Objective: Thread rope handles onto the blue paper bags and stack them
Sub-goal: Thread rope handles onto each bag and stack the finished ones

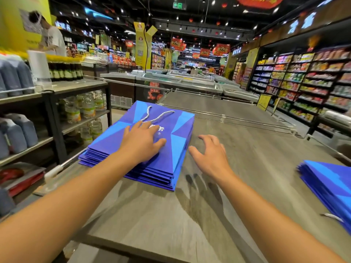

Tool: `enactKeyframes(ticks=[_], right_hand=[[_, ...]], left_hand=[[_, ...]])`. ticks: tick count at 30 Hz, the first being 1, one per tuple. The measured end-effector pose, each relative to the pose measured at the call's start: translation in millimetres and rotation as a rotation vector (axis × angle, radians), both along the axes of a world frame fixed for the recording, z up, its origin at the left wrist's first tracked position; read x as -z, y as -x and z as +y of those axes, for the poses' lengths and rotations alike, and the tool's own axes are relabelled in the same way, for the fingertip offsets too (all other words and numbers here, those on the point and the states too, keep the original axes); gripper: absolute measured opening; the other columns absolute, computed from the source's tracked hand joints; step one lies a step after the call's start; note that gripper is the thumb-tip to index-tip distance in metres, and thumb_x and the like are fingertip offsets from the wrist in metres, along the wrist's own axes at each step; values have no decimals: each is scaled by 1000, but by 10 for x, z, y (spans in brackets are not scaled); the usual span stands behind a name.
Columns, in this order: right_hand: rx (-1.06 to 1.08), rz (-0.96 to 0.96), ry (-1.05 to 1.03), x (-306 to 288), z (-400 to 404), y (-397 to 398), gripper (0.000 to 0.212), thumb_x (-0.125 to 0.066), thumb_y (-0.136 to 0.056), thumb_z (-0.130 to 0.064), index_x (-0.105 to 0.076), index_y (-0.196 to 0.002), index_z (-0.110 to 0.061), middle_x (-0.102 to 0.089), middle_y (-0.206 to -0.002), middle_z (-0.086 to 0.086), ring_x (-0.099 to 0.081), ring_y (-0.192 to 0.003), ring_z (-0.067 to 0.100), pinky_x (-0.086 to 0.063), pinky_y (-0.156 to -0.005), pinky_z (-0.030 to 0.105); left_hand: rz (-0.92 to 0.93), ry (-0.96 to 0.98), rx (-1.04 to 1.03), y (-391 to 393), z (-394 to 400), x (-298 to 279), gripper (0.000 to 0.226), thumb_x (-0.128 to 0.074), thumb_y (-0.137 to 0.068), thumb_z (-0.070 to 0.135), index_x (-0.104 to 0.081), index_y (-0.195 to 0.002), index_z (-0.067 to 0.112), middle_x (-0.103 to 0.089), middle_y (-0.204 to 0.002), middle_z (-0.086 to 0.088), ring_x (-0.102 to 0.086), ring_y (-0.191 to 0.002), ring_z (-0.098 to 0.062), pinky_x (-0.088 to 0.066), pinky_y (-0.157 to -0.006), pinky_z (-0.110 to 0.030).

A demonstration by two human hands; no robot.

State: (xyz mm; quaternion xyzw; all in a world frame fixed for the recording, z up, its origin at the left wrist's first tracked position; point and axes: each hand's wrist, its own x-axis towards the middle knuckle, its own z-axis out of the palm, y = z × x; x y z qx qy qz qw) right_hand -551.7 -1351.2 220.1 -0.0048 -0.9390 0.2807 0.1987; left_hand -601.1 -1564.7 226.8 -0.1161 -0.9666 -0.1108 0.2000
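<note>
The stack of blue paper bags (152, 149) lies flat on the grey worktop (247, 149), toward its left edge, the top bag's white rope handle (157, 114) at the far end. The bags look light, stiff and creasable, probably slippery against each other; best taken by an edge. The left hand (142, 141) presses flat on the top bag, fingers straight. The right hand (210, 152) hovers just beside the stack, fingers loosely spread, holding nothing. A second pile (326, 185) waits at the right.

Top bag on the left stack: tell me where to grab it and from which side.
Judging by its pose, pinch the top bag at its right edge, beside the free right hand; it overhangs the stack there, while the left hand presses its middle.
</note>
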Motion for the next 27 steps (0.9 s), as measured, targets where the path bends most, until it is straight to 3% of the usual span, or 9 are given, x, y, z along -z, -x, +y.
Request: enactKeyframes(ticks=[8,14,18,22,27], right_hand=[[195,-80,-113,-73,1243,-661,59,-55,-93,-46,-42,-145,-22,-36,-150,-3,-33,-136,24,-28,-110,32],[391,-164,-172,-12,2399,-1386,59,-52,-94,-50,-43,-145,-21,-40,-148,-1,-34,-137,26,-33,-109,38],[535,-286,-216,58,3104,-1830,68,-46,-94,-57,-35,-151,-21,-31,-158,-1,-25,-146,24,-28,-115,41],[504,-466,-280,254,3242,-1976,73,-38,-94,-65,-29,-153,-24,-24,-161,-2,-20,-147,26,-23,-117,46],[383,-404,-307,385,2970,-1995,74,-39,-92,-66,-24,-155,-31,-16,-163,-6,-9,-151,26,-11,-121,48]], left_hand=[[-11,-26,244,-394,1358,97,65,-46,-93,59,-34,-149,30,-30,-158,2,-21,-147,-24,-22,-116,-48],[-65,-63,453,-787,2450,229,82,-34,-76,66,-42,-147,25,-40,-153,1,-34,-142,-22,-30,-114,-39],[-161,-128,582,-1013,3029,318,83,-41,-78,66,-41,-147,21,-42,-152,-2,-37,-140,-21,-32,-114,-35],[-261,-157,607,-1128,3368,441,72,-59,-90,51,-34,-151,19,-41,-153,-5,-38,-140,-24,-33,-113,-34],[-421,-392,520,-1152,3519,475,70,-62,-90,47,-33,-150,23,-52,-142,-3,-53,-126,-23,-42,-102,-33]])
